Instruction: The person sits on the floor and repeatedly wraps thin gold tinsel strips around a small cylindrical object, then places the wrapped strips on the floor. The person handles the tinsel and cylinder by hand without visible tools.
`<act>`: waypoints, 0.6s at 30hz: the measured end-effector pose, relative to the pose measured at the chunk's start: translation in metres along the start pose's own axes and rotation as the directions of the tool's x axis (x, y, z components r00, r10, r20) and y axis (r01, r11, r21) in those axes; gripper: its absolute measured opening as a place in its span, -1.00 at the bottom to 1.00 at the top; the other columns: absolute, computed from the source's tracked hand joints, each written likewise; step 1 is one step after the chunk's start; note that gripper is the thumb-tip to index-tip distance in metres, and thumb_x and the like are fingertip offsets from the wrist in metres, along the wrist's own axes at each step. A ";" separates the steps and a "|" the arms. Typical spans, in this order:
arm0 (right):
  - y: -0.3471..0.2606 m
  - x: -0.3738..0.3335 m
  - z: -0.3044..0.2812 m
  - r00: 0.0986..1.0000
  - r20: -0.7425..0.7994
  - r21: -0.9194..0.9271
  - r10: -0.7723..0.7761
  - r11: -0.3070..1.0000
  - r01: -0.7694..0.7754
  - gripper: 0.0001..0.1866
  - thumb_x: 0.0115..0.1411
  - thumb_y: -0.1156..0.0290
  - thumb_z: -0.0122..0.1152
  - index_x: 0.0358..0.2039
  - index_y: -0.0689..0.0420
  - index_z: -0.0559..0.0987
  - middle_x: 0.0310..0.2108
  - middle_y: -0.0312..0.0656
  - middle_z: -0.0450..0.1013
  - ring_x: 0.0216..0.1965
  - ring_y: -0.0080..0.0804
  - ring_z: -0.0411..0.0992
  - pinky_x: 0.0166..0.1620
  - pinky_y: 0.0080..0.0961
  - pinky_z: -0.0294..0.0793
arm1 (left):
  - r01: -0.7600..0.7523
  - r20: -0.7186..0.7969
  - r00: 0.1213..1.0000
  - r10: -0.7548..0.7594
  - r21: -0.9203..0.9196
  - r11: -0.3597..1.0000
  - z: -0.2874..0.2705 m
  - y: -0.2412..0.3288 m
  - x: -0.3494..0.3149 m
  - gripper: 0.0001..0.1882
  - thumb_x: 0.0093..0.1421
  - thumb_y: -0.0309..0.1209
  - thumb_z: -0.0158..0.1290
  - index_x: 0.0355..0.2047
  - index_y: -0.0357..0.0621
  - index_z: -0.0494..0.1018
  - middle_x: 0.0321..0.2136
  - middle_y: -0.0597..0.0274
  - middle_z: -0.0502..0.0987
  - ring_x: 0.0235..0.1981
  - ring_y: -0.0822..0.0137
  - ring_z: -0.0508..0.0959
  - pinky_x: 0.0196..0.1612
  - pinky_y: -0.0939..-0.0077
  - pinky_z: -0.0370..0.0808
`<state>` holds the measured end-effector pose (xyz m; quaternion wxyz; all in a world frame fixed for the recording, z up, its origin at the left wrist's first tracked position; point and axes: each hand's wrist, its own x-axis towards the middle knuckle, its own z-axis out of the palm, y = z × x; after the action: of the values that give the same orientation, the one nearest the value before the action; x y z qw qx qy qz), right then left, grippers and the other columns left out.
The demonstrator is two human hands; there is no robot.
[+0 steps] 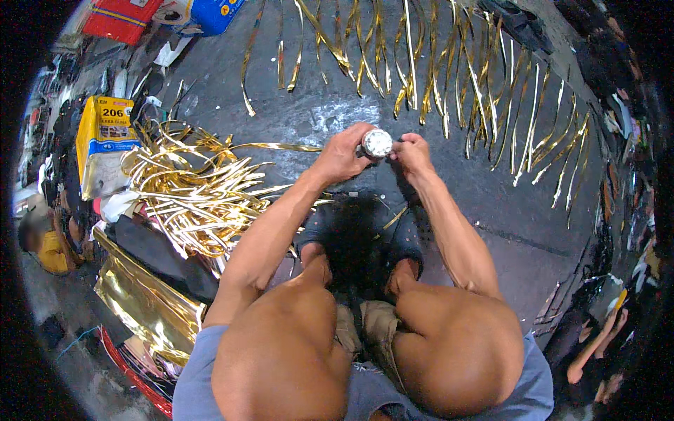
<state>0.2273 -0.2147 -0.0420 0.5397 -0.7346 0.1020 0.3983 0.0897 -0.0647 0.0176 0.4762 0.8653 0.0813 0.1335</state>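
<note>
My left hand (342, 156) is wrapped round a small round can (378, 143) with a pale, speckled top, held above the dark floor between my knees and the far side. Close against the can's right side is my right hand (413, 156), its fingers pinched together. Whether they grip the can's edge or some small thing, I cannot make out. Left of my hands lies a tangled heap of shiny gold strips (200, 193), and one strip runs from it toward my left wrist. Beyond my hands, a long row of separate gold strips (467, 77) is spread over the floor.
A yellow and blue tin (105, 140) stands behind the heap at left. Nearer lies a folded gold sheet (144, 298). Red packaging (121, 19) and blue packaging (214, 15) sit at far left. Other people are at the left and right edges, among clutter.
</note>
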 end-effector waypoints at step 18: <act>-0.261 -0.274 -0.150 0.644 -0.096 0.799 -0.759 0.327 0.505 -0.74 0.44 0.42 0.07 0.00 0.34 0.45 -0.09 0.01 0.49 -0.17 -0.41 0.42 -0.15 -0.51 0.52 | 0.024 0.095 0.995 -0.024 -0.003 1.000 -0.004 -0.003 0.002 -0.42 -0.01 -0.47 0.32 0.07 -0.15 0.47 -0.01 0.04 0.56 0.02 0.00 0.59 0.10 0.21 0.54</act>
<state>0.2683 -0.3192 0.3497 0.9168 -0.3395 -0.1198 0.1726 0.0905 -0.0596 0.0176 0.4831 0.8686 0.0687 0.0867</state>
